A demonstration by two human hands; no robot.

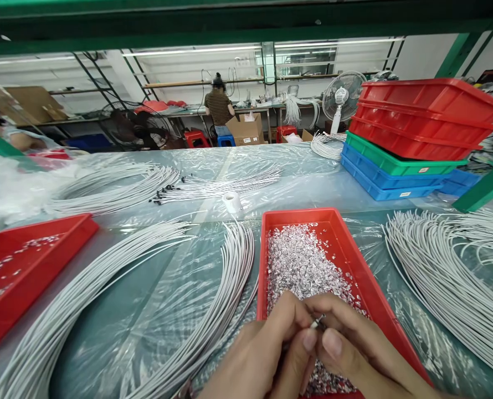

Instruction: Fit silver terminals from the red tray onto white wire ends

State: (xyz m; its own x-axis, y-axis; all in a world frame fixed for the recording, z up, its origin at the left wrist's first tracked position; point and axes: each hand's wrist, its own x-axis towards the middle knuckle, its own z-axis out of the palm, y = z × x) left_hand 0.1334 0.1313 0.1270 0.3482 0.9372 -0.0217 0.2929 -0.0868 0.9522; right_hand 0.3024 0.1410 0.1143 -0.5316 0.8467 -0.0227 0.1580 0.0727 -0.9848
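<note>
While both hands are meeting at six o'clock in the frame, the left hand and the right hand are pinching one small metal piece between their fingertips, right over the near end of the red tray. The left grip is clenching around something thin; a white cable end seems to be running into it, though the palm is hiding most of that. The right grip is closing thumb and forefinger on the little silver piece from the other side, so both hands are grasping, neither is released.

The piece is sitting dead between the two thumbs, its long axis pointing from about eight o'clock to two o'clock, tip slanting up and away from the person. The two hands are about equally near; it is hard to give either the edge.

Below and beyond the hands the tray is holding a heap of shiny metal terminals, stretching off towards twelve o'clock. At nine o'clock from the tray a bundle of white cables is curving across the plastic-covered tabletop, and another sheaf of cables is fanning out at three o'clock. A second red tray is lying at ten o'clock with a thinner scatter of terminals. Further back, at one o'clock, stacked bins in red, green and blue are standing near a white fan, and a small tape roll is resting at twelve o'clock
</note>
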